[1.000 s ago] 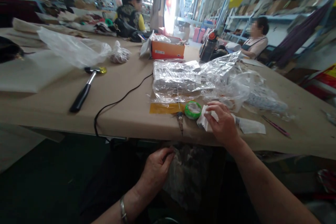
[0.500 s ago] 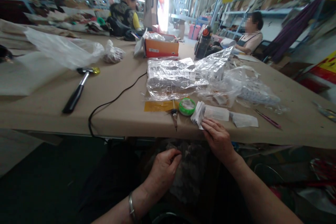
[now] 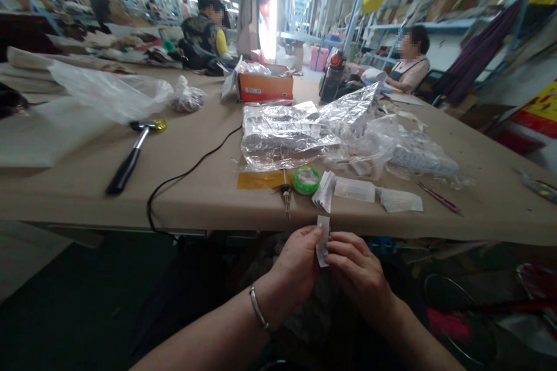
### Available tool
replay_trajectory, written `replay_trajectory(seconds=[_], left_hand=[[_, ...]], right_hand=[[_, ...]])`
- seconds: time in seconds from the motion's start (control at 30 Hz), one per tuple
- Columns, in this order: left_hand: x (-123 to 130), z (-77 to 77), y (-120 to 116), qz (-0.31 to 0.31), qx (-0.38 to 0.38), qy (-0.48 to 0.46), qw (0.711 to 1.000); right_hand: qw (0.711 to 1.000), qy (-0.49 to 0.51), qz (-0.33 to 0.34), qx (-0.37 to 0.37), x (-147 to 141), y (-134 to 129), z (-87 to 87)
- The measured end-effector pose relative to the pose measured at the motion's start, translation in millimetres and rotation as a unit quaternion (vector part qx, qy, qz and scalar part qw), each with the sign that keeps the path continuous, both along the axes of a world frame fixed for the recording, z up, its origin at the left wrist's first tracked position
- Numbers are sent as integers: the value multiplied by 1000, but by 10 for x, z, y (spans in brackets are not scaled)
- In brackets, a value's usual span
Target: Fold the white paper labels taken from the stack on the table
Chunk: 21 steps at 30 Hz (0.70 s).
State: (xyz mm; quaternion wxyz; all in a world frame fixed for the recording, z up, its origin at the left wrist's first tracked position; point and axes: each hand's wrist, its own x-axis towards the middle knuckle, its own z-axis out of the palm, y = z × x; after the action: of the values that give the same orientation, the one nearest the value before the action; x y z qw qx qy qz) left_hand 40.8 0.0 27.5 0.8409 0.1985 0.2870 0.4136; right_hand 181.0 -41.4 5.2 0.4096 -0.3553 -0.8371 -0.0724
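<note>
Between my two hands, just off the table's front edge, is a narrow white label strip [image 3: 322,242]. My left hand [image 3: 300,261] pinches it with the thumb on its face. From the other side, the fingers of my right hand [image 3: 359,264] close on its right edge. Beyond them on the table stands a fanned stack of white labels [image 3: 324,192], with a flat label sheet [image 3: 354,190] and another sheet [image 3: 399,200] to its right. A green round tin [image 3: 306,179] and a soldering-iron-like tool [image 3: 285,196] with a black cord lie left of the stack.
Clear plastic packs [image 3: 287,133] cover the table's middle, before an orange box [image 3: 266,87]. A hammer [image 3: 130,159] lies at left, pink-handled tweezers [image 3: 439,199] at right. A dark bottle [image 3: 333,76] stands behind. A person [image 3: 411,61] sits at the far right, another [image 3: 202,32] at the back left.
My right hand has come down from the label stack to my left hand, and a white label strip now sits between them. My left hand has moved right and up.
</note>
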Motion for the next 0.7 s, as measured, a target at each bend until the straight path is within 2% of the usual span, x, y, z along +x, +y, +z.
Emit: replay_trajectory(seconds=[0.07, 0.13, 0.23, 0.3, 0.37, 0.47, 0.6, 0.7], left_hand=[[23, 10, 12, 12, -12, 32, 999], [28, 10, 6, 1, -13, 78, 997], [16, 1, -26, -27, -6, 149, 989], [1, -10, -53, -42, 3, 178, 983], [-16, -28, -77, -56, 13, 186, 981], [-33, -69, -93, -64, 10, 198, 978], [-26, -122, -87, -60, -3, 201, 978], [-17, -133, -88, -67, -8, 199, 978]], right_hand=[[1000, -8, 9, -9, 9, -34, 14], [999, -4, -12, -32, 99, 40, 48], [989, -19, -141, -40, 314, 288, 105], [966, -74, -245, -31, 437, 453, 120], [941, -145, -304, -39, 511, 553, 110], [931, -183, -312, -46, 555, 568, 83], [952, -111, -278, -55, 599, 518, 108], [953, -102, -276, -75, 630, 533, 169]])
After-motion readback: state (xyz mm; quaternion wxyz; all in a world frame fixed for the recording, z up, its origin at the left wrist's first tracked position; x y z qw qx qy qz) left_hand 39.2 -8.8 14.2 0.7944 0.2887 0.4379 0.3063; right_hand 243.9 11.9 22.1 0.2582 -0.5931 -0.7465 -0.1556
